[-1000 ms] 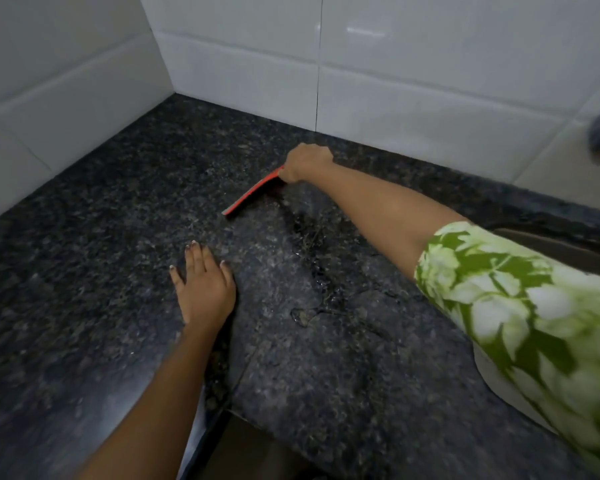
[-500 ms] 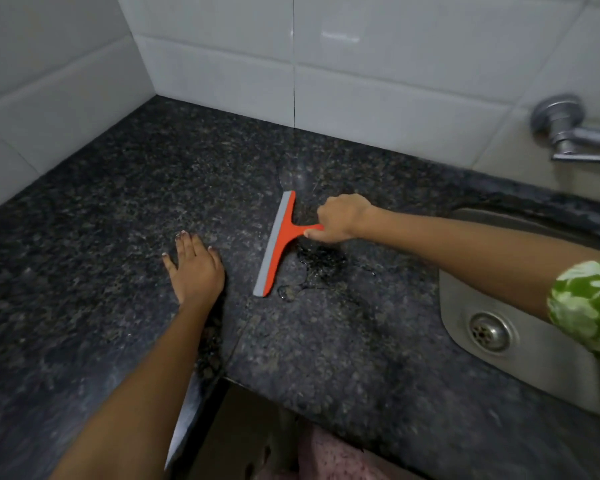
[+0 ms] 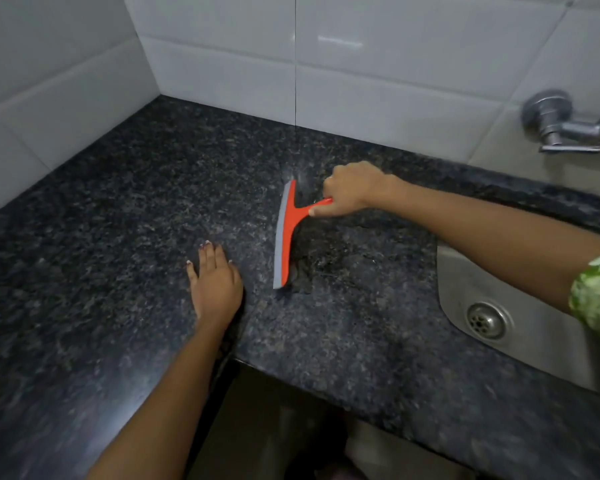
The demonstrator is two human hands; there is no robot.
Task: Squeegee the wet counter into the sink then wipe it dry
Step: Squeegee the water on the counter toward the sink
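Your counter (image 3: 125,258) is dark speckled stone, black with tiny grey and brown dots, smooth and a bit shiny, and it bends round a corner where the white glossy wall tiles (image 3: 378,64) meet. You have one squeegee (image 3: 286,233), made of bright orange plastic with a long grey rubber strip down its left edge and a thin orange handle sticking out to the right like the stem of a letter T. Its blade stands on the stone in the middle of the counter, running from far to near, well to the left of the sink. Just to the right of the blade the stone looks wet and blotchy, with a small puddle (image 3: 326,268) of water. You have one sink (image 3: 520,327), a smooth grey steel bowl with one round drain full of little holes, set into the counter on your right. One shiny metal tap (image 3: 561,126) sticks out of the tiles above it. Your right hand (image 3: 352,192) is curled tight round the squeegee handle, with the arm stretched out across the sink and a green and white leafy sleeve (image 3: 598,294) at the edge. Your left hand (image 3: 217,284) lies flat and spread on the stone, palm down, holding nothing, just left of the blade's near end
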